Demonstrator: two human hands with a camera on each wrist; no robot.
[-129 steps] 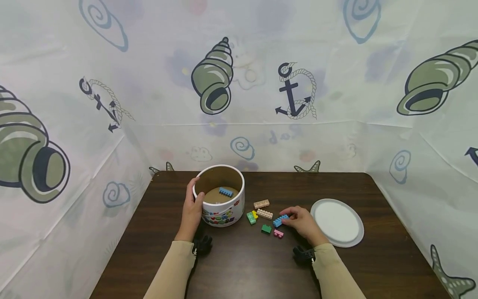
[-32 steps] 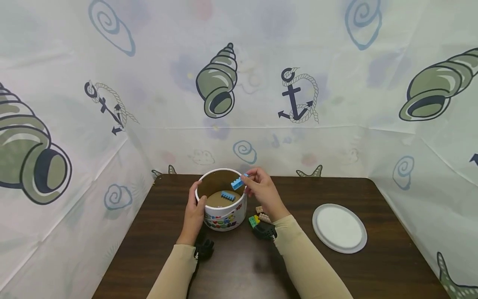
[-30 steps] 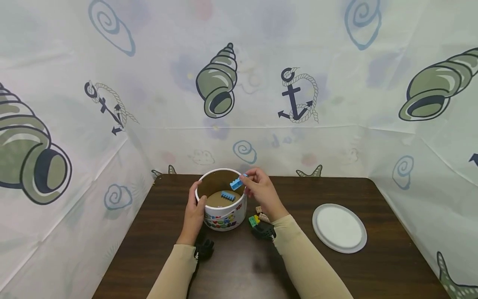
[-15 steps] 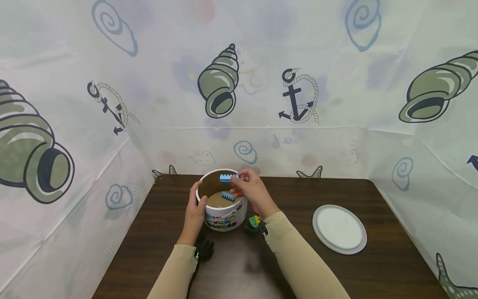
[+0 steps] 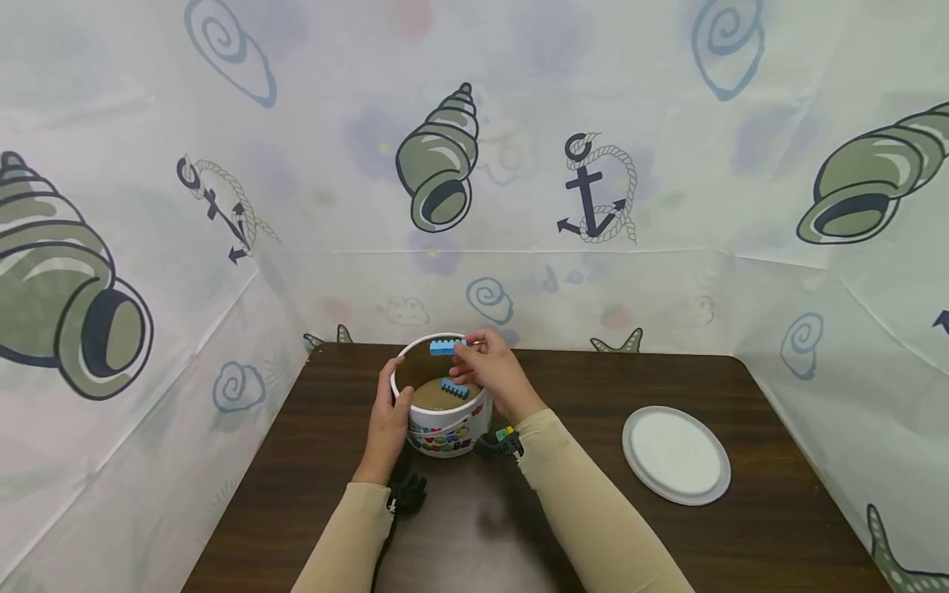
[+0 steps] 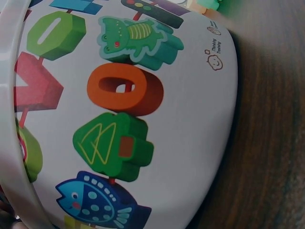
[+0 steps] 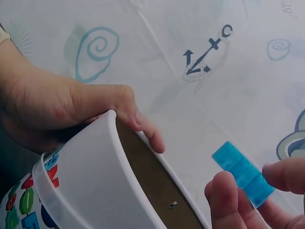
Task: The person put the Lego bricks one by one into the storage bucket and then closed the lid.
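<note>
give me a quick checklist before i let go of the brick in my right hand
1. Grip: ok, right fingers pinch a blue brick.
2. Aim: ok, in the head view it shows against the bucket's opening.
3. Bucket steadied: ok, left fingers hold its rim.
4. Lid off: ok, the white lid lies on the table.
5. Second blue brick inside: ok, on the bottom.
6. Bricks left outside: cannot tell, right arm may hide some.
</note>
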